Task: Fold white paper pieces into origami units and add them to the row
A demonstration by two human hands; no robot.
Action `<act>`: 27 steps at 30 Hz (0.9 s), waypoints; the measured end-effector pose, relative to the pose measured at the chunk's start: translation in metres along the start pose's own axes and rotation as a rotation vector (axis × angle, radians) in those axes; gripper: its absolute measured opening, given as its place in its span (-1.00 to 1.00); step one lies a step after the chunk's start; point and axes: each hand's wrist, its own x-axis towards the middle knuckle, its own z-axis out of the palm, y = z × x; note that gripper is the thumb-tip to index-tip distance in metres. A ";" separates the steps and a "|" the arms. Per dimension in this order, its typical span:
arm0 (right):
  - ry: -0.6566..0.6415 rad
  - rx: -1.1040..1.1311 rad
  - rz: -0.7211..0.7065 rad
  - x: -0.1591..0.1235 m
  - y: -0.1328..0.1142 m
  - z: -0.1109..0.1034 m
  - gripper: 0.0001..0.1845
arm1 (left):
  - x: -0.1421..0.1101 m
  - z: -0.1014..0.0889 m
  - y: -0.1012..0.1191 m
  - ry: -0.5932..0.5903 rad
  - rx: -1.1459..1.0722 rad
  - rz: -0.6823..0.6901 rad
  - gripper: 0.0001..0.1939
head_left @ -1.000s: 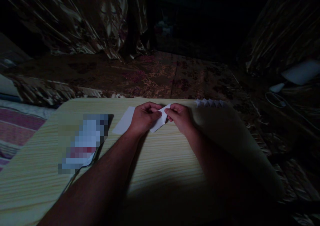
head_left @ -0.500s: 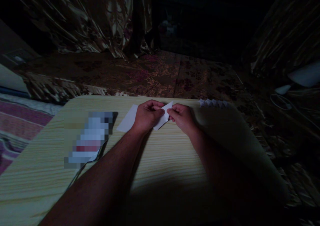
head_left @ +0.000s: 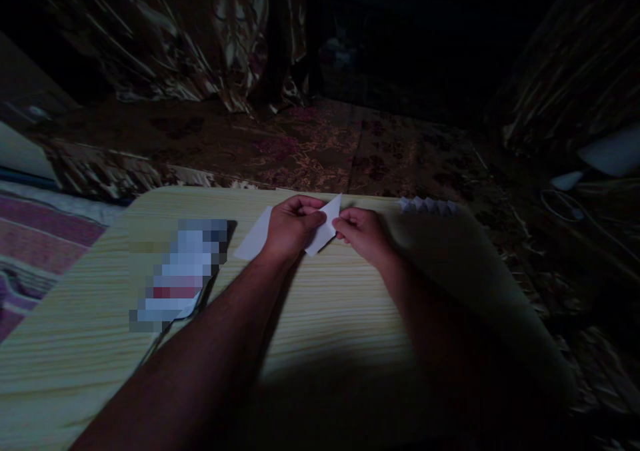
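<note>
A small folded sheet of white paper (head_left: 322,232) is held just above the far part of the table, one pointed corner upward. My left hand (head_left: 290,230) is closed on its left side, thumb lying across the face of the paper. With thumb and fingertips, my right hand (head_left: 361,233) pinches the paper's right edge. Flat on the table, partly behind my left hand and wrist, lies more white paper (head_left: 253,236). Several small folded paper pieces (head_left: 428,206) stand in a row near the far right edge.
On the left of the pale wooden table (head_left: 320,318) lies a phone-like device (head_left: 183,271), blurred out, with a cable (head_left: 145,352) running from it. A patterned cloth-covered ledge (head_left: 280,138) borders the far edge. A white lamp (head_left: 613,152) stands to the right in dim light.
The held paper has tilted a little, its upper corner now standing higher and more of its face showing. The right fingertips have slid lower along its edge. The view has shifted slightly.
</note>
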 end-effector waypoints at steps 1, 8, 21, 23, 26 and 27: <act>-0.009 -0.005 -0.004 0.000 0.001 0.000 -0.78 | 0.000 0.000 -0.001 0.008 0.001 0.006 -0.65; -0.004 -0.020 -0.025 0.000 0.003 0.002 -0.78 | 0.002 0.000 -0.002 0.054 -0.005 0.016 -0.67; -0.044 -0.019 -0.069 -0.001 0.005 0.003 -0.74 | 0.001 0.001 -0.002 0.001 -0.019 0.016 -0.71; -0.011 -0.020 -0.068 -0.002 0.005 0.002 -0.73 | 0.001 0.001 -0.002 -0.016 -0.015 0.024 -0.71; 0.027 -0.036 -0.076 -0.002 0.006 0.002 -0.72 | 0.000 0.001 -0.001 -0.035 -0.023 0.008 -0.69; 0.030 -0.042 -0.079 -0.002 0.007 0.001 -0.72 | 0.000 0.001 0.000 -0.043 -0.028 0.001 -0.68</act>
